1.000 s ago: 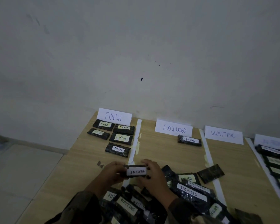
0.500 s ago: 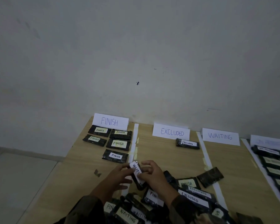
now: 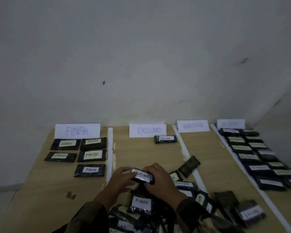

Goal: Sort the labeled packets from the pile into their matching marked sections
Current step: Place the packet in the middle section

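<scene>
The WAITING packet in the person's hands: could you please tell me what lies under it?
Beneath the WAITING packet dark packets of the pile show, a FINISH packet nearest. The left hand and right hand grip it, covering what lies directly below.

- Wall (image 3: 141, 47): pale and plain; filled the upper half of the view and met the far edge of the surface.
- Dark speck (image 3: 104, 82): sat on the wall, well above the surface.
- Dark streak (image 3: 242, 61): short, slanted, on the wall at upper right; a fainter thin line (image 3: 185, 101) lay lower down.
- Surface (image 3: 141, 153): light wood grain, dimly lit.
- Small dark scrap (image 3: 71, 195): lay on the surface near its left edge; kind not discernible.
- Floor (image 3: 5, 195): pale, seen left of the surface.
</scene>
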{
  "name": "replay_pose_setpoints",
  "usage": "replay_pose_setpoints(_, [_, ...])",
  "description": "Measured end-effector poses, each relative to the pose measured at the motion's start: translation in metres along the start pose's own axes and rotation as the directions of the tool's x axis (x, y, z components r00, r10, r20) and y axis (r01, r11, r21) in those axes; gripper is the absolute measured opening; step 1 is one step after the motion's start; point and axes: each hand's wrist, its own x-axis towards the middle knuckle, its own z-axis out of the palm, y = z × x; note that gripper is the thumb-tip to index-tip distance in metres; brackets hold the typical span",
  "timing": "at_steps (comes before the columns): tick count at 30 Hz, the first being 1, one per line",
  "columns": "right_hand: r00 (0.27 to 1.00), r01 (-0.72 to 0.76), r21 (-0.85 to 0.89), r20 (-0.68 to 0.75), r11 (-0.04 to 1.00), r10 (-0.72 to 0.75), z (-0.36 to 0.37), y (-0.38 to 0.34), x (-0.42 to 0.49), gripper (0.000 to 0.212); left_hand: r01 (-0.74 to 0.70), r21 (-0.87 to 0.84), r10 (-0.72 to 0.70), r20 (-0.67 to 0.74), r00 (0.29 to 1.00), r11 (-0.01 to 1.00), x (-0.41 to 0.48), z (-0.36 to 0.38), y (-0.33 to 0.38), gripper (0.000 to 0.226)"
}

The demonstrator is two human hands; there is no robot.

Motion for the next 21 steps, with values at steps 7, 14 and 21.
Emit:
replay_pose_setpoints(7, [0.995, -0.096, -0.188, -0.047, 0.978, 0.088, -0.057, 0.068, -0.002, 0.044, -0.478, 0.670, 0.512, 0.167, 0.843, 0.568, 0.035, 0.043, -0.003, 0.053])
replay_pose_setpoints(14, [0.991, -0.133, -0.350, -0.022, 0.927, 0.134, -0.114, 0.160, 0.015, 0.044, -0.493, 0.850, 0.617, 0.289, 0.732, 0.187, 0.070, 0.118, 0.006, 0.059])
replay_pose_setpoints(21, [0.988, -0.140, -0.427, -0.003, 0.893, 0.153, -0.166, 0.247, 0.047, 0.042, -0.456, 0.879, 0.595, 0.294, 0.748, 0.139, 0.116, 0.216, 0.023, 0.053])
